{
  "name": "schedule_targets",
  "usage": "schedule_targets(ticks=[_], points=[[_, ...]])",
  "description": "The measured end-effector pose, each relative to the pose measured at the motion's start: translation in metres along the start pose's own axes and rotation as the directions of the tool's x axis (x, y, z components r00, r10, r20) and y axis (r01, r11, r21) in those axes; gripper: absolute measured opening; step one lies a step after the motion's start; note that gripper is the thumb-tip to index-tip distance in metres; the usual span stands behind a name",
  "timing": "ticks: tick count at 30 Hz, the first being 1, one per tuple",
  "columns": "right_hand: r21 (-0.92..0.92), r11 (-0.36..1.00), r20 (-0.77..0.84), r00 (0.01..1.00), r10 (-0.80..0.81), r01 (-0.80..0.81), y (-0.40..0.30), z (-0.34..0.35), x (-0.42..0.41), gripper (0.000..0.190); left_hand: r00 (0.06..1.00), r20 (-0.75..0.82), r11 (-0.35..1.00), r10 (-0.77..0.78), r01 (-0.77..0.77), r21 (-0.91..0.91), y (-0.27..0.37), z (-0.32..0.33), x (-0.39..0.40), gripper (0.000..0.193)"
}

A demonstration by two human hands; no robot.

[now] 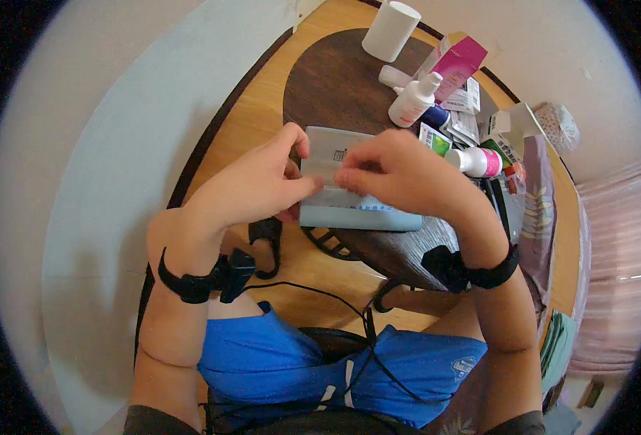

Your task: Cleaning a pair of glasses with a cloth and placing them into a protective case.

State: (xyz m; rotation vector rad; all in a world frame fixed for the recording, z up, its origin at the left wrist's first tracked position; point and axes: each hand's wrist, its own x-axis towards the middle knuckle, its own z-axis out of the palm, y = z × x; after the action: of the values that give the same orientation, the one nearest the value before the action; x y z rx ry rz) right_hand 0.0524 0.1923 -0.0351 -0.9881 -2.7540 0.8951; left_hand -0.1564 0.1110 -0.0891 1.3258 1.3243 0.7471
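Note:
In front of me a pale blue-grey plastic case (pixel 361 216) with a translucent, printed upper part lies at the near edge of a dark round wooden table (pixel 320 87). My left hand (pixel 277 182) is at the case's left side, thumb over the surface and fingers curled; whether it grips the edge is not plain. Over the case's right half is my right hand (pixel 391 171), its thumb and fingertips close together above the translucent part. The picture does not settle whether something thin is between them.
Farther back stand a white cylindrical container (pixel 391 31), a white spray bottle (pixel 415 100) and a pink box (pixel 459 65). Sachets, small cartons and a white bottle with a pink label (pixel 484 162) crowd the right side. A black cable (pixel 320 291) hangs between my wrists.

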Motion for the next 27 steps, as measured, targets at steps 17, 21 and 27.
schedule_targets(ticks=[17,21,27], points=[[-0.465,0.885,0.145,0.987,0.063,0.012,0.010,-0.022,-0.025,0.036,0.996,-0.064,0.977,0.064,-0.049,0.210,0.002,0.006,0.002,0.041],[-0.061,0.993,0.071,0.993,-0.093,0.098,0.011,-0.013,-0.023,0.043,0.996,-0.042,0.984,0.074,-0.066,0.164,-0.007,0.006,0.006,0.040],[-0.120,0.992,0.236,0.972,-0.019,0.049,0.014,-0.015,-0.022,0.049,0.997,-0.061,0.989,0.039,-0.029,0.147,-0.002,0.007,0.002,0.040]])
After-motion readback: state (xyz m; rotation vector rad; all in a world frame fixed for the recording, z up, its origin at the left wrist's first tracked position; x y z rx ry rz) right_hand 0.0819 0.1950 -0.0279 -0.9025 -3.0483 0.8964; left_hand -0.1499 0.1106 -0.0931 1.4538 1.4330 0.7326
